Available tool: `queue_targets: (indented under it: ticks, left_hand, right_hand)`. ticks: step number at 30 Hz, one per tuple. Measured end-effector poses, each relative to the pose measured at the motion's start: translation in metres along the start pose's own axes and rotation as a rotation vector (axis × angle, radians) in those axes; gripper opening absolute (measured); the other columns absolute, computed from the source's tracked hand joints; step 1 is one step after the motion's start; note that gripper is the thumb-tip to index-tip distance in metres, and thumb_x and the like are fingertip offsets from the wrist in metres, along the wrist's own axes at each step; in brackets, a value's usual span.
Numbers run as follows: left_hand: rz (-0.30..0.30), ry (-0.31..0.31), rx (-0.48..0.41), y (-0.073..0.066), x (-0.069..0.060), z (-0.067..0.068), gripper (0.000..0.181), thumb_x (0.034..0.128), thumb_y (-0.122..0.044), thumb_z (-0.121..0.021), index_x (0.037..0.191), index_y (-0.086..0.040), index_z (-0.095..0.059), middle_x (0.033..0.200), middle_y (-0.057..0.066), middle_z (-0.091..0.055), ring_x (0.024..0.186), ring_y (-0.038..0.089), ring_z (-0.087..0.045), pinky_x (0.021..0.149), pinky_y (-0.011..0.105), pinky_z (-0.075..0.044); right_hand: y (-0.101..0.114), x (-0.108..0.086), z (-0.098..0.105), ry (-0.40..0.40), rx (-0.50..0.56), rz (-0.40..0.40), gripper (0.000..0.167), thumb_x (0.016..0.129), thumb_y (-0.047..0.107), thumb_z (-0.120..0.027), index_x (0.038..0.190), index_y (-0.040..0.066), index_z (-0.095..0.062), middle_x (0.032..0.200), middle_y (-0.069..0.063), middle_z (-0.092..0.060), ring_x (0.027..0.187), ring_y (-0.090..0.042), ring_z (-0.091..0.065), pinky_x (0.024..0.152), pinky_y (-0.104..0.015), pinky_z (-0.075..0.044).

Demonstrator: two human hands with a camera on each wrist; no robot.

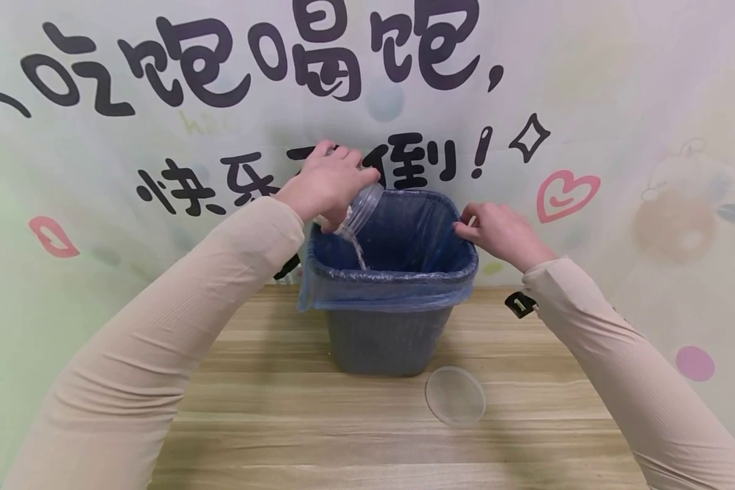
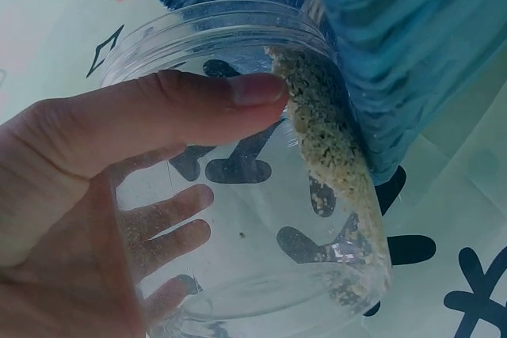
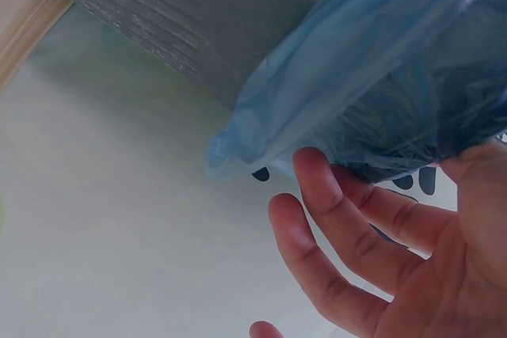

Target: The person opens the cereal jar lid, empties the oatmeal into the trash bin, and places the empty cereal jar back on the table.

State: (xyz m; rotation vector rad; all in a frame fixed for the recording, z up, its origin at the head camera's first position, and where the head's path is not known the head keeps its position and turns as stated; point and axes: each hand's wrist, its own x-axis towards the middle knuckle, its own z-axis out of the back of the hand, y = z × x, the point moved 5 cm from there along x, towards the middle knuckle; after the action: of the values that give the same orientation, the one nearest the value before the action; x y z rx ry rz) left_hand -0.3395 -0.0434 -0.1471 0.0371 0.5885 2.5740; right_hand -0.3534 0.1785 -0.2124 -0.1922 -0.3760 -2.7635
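My left hand (image 1: 327, 180) was clamped around a clear jar (image 1: 363, 207), thumb on one side and fingers spread along the other. I had the jar tipped mouth-down toward my right, and pale, dark-flecked grains (image 2: 317, 112) lay along its lower wall, a thin stream of them dropping from the lip. Just beneath that hand stood the grey dustbin (image 1: 388, 340), upright, its blue liner (image 1: 398, 292) folded over the rim. At the bin's other side, my right hand (image 1: 502, 235) held the lined edge between thumb and forefinger, the remaining fingers loosely bent outside it. Below both hands, nearer my body, a round translucent lid (image 1: 455, 397) lay flat on the wood-grain bench (image 1: 282, 422), just beside the bin's foot. Beyond my hands hung a pale backdrop (image 1: 618, 102) with bold black lettering, and a pink heart (image 1: 568, 196) showed to the right of my right hand.
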Motion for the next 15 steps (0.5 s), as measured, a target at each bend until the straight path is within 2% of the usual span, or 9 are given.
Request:
queue_targets:
  ticks: [15]
  left_hand:
    - [0.004, 0.002, 0.018, -0.0023, -0.0011, -0.0003, 0.098, 0.0617, -0.011, -0.086, 0.145, -0.018, -0.036, 0.138, 0.015, -0.037, 0.127, 0.033, -0.032, 0.110, 0.051, -0.013]
  right_hand:
    - [0.0007, -0.0007, 0.0005, -0.006, -0.001, -0.003, 0.035, 0.096, 0.028, -0.056, 0.107, -0.004, -0.064, 0.095, -0.021, -0.068, 0.084, -0.034, -0.063, 0.071, -0.050, -0.050]
